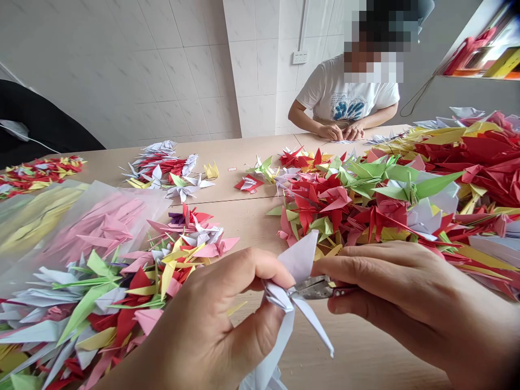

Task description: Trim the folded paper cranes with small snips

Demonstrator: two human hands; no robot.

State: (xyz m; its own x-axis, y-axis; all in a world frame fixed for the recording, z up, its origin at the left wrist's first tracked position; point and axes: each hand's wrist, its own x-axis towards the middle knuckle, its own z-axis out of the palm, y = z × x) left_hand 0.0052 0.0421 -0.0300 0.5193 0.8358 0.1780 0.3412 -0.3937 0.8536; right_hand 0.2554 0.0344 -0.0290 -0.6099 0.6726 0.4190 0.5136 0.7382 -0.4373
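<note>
A white folded paper crane (277, 330) is pinched between the thumb and forefinger of my left hand (227, 314), one wing pointing up and its narrow neck hanging to the right. My right hand (390, 292) is closed on small metal pliers (314, 287), whose jaws reach the middle of the crane near my left fingertips. What exactly the jaw tips touch is hidden by the paper. More pale folded paper shows beneath the crane at the bottom edge.
Heaps of coloured paper cranes lie left (109, 303) and right (365, 200) on the wooden table (252, 216). Clear bags (156, 203) with pink and yellow cranes are at left. A smaller pile (162, 165) sits farther back. Across the table, a person (345, 97) handles white paper.
</note>
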